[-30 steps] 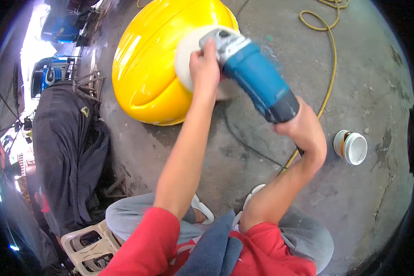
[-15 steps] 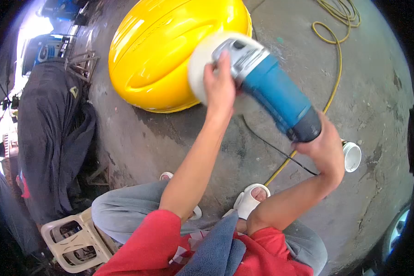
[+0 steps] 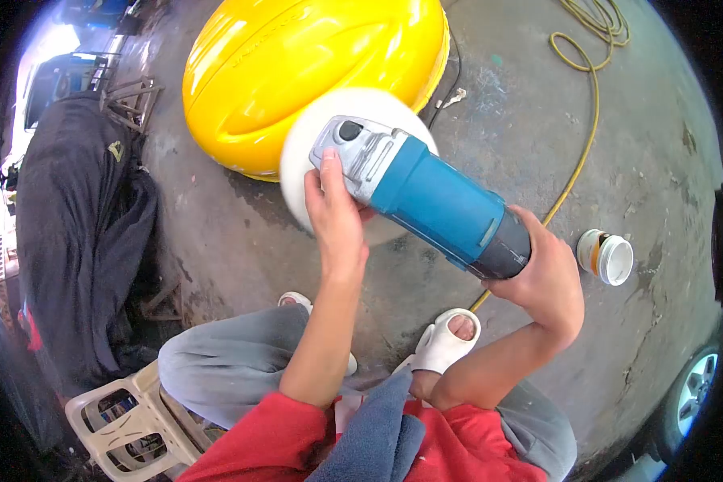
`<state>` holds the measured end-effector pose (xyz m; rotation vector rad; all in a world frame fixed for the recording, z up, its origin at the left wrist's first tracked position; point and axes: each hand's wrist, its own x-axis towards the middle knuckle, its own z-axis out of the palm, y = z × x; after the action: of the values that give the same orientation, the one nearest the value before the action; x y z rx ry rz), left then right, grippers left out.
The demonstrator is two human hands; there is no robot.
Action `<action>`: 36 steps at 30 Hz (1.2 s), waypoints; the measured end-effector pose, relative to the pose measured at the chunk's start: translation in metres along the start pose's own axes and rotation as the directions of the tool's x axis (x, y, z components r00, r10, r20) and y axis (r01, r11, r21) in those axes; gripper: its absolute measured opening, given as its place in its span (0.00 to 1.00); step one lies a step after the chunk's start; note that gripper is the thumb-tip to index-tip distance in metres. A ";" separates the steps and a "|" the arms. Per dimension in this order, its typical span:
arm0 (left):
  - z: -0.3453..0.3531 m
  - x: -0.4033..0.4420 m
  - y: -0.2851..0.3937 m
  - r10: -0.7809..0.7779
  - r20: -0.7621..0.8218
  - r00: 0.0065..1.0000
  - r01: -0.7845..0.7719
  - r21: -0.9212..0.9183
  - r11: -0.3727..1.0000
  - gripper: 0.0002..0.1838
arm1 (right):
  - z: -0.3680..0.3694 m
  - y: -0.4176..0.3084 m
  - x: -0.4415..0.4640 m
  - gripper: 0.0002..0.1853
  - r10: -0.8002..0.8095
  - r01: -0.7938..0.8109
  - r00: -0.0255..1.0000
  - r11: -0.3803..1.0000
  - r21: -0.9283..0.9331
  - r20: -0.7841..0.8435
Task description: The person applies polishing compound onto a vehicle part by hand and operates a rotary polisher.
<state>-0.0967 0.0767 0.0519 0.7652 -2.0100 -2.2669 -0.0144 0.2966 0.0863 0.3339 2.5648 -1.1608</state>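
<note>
A blue power polisher (image 3: pixel 438 201) with a grey metal head and black rear end is held in front of me. Its round white pad (image 3: pixel 301 157) overlaps the lower right edge of a glossy yellow shell (image 3: pixel 289 72) in view; whether they touch is unclear. My left hand (image 3: pixel 335 217) is closed around the grey head, thumb on top. Around the black rear end, my right hand (image 3: pixel 546 277) is wrapped from the right side. Part of the pad is hidden behind the tool and my left hand.
A yellow hose (image 3: pixel 590 136) runs along the floor at the right, near an open white tub (image 3: pixel 614 259). Dark cloth (image 3: pixel 80 233) covers something at the left, above a beige plastic chair (image 3: pixel 124 426). A car wheel (image 3: pixel 695 390) stands at the lower right.
The polisher and both hands first shifted right, then came back left and lower, nearer my body. The white pad now shows more fully, and the yellow shell appears higher in view.
</note>
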 end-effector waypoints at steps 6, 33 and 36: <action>0.047 0.045 -0.013 0.159 0.117 0.980 -0.165 0.051 0.985 0.33 | -0.020 0.007 0.009 0.37 0.032 -0.029 0.988 0.999 0.019 -0.151; -0.016 0.034 0.026 0.192 0.525 0.829 -0.558 0.760 0.332 0.27 | 0.312 -0.016 -0.024 0.43 0.087 -0.080 0.994 0.153 0.985 0.068; 0.038 0.040 0.028 0.239 0.624 0.744 -0.666 0.721 0.189 0.29 | 0.277 0.001 0.014 0.39 0.035 -0.113 0.993 0.148 0.982 0.109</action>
<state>-0.1543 0.0946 0.0660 -0.4670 -3.0913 -0.7256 0.0228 0.0878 -0.0927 0.6524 1.2009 -2.6347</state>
